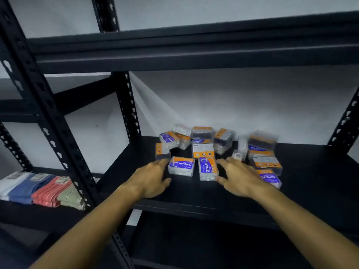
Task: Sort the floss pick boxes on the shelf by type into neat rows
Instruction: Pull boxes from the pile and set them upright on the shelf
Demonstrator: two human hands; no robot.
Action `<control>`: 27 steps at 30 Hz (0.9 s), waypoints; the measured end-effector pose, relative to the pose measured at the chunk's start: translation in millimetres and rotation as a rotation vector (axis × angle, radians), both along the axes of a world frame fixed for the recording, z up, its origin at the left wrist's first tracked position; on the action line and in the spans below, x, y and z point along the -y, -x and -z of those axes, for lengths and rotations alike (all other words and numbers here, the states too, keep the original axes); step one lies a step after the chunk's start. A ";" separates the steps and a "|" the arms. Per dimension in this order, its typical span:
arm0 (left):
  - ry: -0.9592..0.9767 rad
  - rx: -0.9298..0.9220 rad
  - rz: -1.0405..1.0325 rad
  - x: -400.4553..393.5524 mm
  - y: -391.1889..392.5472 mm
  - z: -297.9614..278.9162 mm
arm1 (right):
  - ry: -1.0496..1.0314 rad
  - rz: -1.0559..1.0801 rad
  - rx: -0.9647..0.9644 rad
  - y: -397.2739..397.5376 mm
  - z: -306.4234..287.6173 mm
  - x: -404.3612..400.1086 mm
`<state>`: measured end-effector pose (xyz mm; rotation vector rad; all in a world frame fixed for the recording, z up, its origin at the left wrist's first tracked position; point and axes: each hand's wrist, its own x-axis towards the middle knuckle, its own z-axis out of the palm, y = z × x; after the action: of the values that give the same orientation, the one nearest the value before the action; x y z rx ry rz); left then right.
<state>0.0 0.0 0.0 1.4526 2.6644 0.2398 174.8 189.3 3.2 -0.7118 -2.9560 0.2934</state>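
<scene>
Here, both hands are out over the black shelf (pixel 194 193), palms down, fingers loosely spread, gripping nothing. Left hand (pixel 153 179) sits just left of a "Smooth" box (pixel 181 166), fingertips at or near its left edge; contact unclear. Right hand (pixel 237 177) sits just right of a 2nd "Smooth" box (pixel 207 168), which lies lengthwise, thumb close to its near corner. These 2 boxes lie side by side at the front, between the hands. Behind them is the unsorted pile of floss pick boxes (pixel 203 141), orange and purple labels, some tilted, some stacked, near the back wall. More boxes to the right (pixel 265 162), partly behind the right hand, blurred. On the lower neighbouring shelf at left: folded cloths (pixel 38 189), white, blue, red-striped, green.
</scene>
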 end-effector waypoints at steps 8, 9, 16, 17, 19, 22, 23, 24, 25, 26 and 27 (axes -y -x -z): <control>0.056 0.025 -0.018 -55.8 23.9 8.8 | -0.017 -0.146 0.050 37.9 11.1 -29.9; 0.080 0.017 -0.006 -63.6 29.5 9.2 | -0.026 -0.154 0.059 42.1 12.4 -32.6; 0.306 0.027 0.170 -101.3 58.1 15.9 | -0.057 -0.141 0.138 63.4 13.6 -33.1; 0.304 0.039 0.182 -102.3 62.1 16.7 | -0.056 -0.135 0.150 66.5 13.1 -32.5; 0.279 0.059 0.211 -102.0 69.3 18.3 | -0.051 -0.116 0.179 72.3 11.5 -31.8; 0.221 0.078 0.228 -94.5 75.1 19.7 | -0.026 -0.084 0.215 79.6 11.4 -30.5; 0.191 0.078 0.223 -91.2 76.0 19.9 | -0.012 -0.076 0.222 81.7 12.2 -30.1; 0.161 0.078 0.213 -87.5 76.2 19.5 | 0.002 -0.069 0.231 83.2 12.7 -29.5; 0.122 0.084 0.194 -83.6 76.5 19.6 | 0.016 -0.063 0.235 84.7 13.2 -29.1; 0.080 0.102 0.168 -79.2 76.1 19.1 | 0.027 -0.059 0.236 86.0 13.5 -28.7; 0.031 0.122 0.142 -74.6 75.5 18.8 | 0.035 -0.056 0.232 87.4 14.1 -28.5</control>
<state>-75.5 74.6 -18.8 1.5568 2.4468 0.2652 87.4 217.8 -10.9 -0.7133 -3.2020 0.2846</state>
